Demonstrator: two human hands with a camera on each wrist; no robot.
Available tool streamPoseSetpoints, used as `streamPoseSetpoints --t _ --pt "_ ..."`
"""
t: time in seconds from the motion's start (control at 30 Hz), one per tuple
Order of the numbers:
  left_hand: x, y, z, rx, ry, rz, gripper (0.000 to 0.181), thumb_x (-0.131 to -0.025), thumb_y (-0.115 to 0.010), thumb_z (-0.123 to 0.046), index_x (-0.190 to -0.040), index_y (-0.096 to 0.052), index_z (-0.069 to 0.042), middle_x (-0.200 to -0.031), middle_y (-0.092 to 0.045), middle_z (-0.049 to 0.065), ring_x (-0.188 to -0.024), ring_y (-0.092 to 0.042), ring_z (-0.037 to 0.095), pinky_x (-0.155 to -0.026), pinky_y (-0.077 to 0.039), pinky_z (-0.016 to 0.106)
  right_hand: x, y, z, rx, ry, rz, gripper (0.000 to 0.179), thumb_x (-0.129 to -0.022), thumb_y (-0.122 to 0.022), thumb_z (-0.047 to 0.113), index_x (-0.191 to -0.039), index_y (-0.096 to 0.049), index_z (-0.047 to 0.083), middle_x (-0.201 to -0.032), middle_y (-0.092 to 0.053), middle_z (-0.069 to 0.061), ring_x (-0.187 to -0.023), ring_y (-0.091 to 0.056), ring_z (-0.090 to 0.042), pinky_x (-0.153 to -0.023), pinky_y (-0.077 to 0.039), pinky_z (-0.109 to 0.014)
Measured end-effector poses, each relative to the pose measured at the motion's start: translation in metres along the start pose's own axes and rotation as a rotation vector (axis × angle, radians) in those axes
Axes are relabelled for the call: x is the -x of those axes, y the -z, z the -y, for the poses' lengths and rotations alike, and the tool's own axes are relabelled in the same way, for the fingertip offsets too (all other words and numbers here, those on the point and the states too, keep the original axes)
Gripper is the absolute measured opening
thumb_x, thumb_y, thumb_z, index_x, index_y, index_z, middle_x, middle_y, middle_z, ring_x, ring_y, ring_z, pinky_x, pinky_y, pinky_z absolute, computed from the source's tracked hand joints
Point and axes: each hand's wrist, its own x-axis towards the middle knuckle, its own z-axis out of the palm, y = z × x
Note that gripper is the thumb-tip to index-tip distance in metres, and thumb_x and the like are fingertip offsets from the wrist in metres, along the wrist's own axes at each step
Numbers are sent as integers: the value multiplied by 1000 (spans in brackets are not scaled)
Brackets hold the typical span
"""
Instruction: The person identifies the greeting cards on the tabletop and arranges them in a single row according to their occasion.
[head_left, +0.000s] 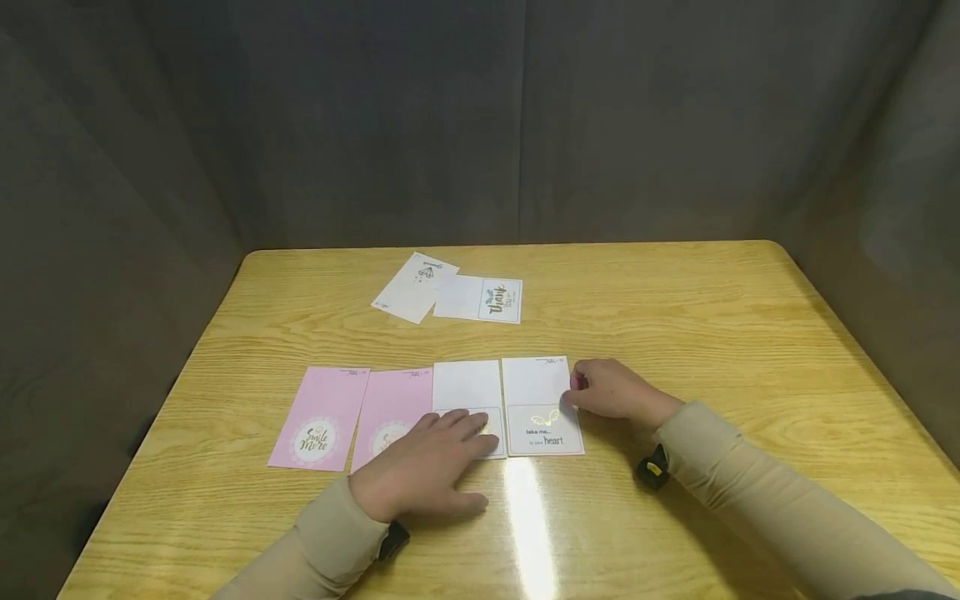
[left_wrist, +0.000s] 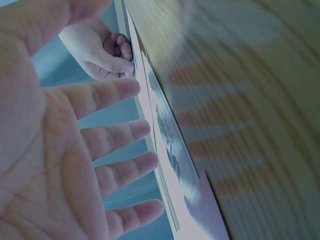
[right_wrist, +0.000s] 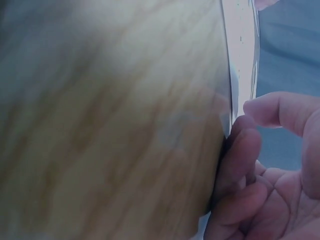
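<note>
Four cards lie side by side in a row: a pink card [head_left: 327, 400] reading "Smile More", a second pink card [head_left: 396, 400], a white card [head_left: 467, 385], and at the right end a white card [head_left: 536, 383] with gold wings and the words "take me... to your heart". My left hand [head_left: 435, 462], fingers straight and spread, rests over the lower parts of the two middle cards and hides some of their print. With thumb and curled forefinger, my right hand [head_left: 615, 390] pinches the right edge of the end card; in the right wrist view the thumb [right_wrist: 265, 107] meets that card's edge.
Farther back on the wooden table [head_left: 675, 317] lie two more white cards, a tilted one [head_left: 408, 292] with a small drawing and a sideways "Thank You" card [head_left: 459, 297] that touches it. Grey curtains [head_left: 360, 125] hang behind and beside the table.
</note>
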Motion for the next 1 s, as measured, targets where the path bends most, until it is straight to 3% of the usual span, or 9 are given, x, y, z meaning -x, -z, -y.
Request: streamPoseSetpoints --t 0.43,1.0 --pt "-21 -6 -21 -17 -42 55 73 -90 -65 -51 -154 -51 -18 -164 -37 7 -152 -30 33 -120 -28 54 4 3 2 -73 25 15 15 -91 -66 18 -81 -58 10 -72 -59 0 -64 -49 -14 -58 -39 -28" --pt "-26 -7 -22 -37 -23 89 75 -90 -65 -55 -154 -51 -18 -165 -35 5 -153 -28 32 -120 -28 53 -2 5 4 24 59 35 16 -94 -71 14 -86 -58 12 -72 -54 0 -64 -48 -15 -59 -39 -29"
